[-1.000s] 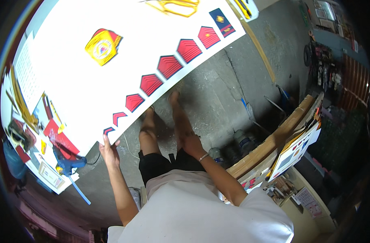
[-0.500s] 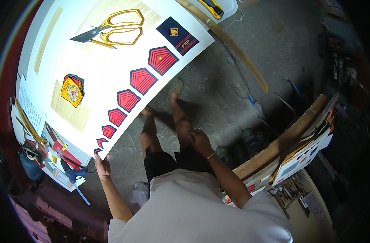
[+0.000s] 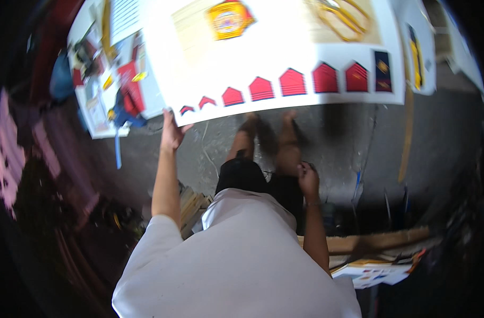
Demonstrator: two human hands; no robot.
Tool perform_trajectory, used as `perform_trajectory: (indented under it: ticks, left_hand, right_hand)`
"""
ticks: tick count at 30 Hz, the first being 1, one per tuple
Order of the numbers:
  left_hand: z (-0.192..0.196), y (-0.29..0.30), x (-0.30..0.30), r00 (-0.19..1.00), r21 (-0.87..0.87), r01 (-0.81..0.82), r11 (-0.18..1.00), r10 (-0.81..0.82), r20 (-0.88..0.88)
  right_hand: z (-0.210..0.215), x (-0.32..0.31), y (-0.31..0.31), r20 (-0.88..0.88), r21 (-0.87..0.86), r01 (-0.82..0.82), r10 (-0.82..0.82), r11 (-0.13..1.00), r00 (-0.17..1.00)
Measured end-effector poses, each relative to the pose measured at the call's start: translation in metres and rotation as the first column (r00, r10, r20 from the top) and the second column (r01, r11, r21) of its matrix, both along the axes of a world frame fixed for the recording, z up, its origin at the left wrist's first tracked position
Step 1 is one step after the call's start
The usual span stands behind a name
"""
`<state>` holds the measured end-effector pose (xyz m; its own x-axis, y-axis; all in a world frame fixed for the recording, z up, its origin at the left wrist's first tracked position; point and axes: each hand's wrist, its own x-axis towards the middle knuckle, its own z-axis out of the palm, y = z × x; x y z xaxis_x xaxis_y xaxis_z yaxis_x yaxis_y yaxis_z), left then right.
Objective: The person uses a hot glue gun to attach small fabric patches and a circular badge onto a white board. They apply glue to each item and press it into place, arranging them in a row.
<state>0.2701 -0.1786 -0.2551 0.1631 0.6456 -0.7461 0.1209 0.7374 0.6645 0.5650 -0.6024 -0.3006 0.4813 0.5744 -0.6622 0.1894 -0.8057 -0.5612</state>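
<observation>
My left hand (image 3: pixel 173 131) is at the near left corner of a white sheet or board (image 3: pixel 305 100), its fingertips at the edge and its thumb spread away. Beside it begins a row of red, dark-edged chevron patches (image 3: pixel 261 89), growing larger to the right. A dark blue rectangular patch (image 3: pixel 382 71) ends the row. Farther back lie a yellow-and-orange badge patch (image 3: pixel 229 20) and gold-handled scissors (image 3: pixel 340 18), both blurred. My right hand (image 3: pixel 309 181) rests low by my right leg, with fingers curled. Whether anything is in it is hidden.
Left of the board, a crowded surface holds a blue glue gun (image 3: pixel 129 108), a red piece (image 3: pixel 130 85) and papers. A yellow cutter knife (image 3: pixel 415 58) lies in a pale tray at the right. Below right stands a long cardboard edge (image 3: pixel 374 241) with a printed sheet (image 3: pixel 377 274).
The whole view has swung, so the patch row now runs nearly level across the top. My left hand stays by the board's corner, and my right hand remains by my leg.
</observation>
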Motion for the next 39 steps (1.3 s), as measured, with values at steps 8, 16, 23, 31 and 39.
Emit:
perform_trajectory:
  ticks: [8,16,23,31,39]
  left_hand:
    - [0.01,0.015,-0.011,0.981,-0.049,0.109,0.993,-0.1,0.164]
    - [0.01,0.019,-0.002,0.97,-0.05,0.225,0.973,-0.219,0.102]
    - [0.013,0.012,0.015,0.984,-0.095,0.143,0.985,-0.132,0.12]
    - [0.007,0.007,0.016,0.989,-0.062,0.081,0.995,-0.072,0.129]
    - [0.0,0.004,0.015,0.988,-0.045,0.044,0.998,-0.037,0.147]
  right_hand:
    - [0.085,-0.033,0.134,0.25,0.257,-0.297,0.234,0.92,0.94]
    - [0.112,-0.112,0.282,0.617,0.257,-0.588,0.337,0.767,0.711]
    - [0.092,-0.141,0.318,0.633,0.134,-0.604,0.401,0.786,0.663]
    - [0.084,-0.144,0.318,0.663,0.025,-0.596,0.433,0.802,0.611]
    - [0.081,-0.144,0.317,0.664,0.009,-0.595,0.44,0.804,0.605]
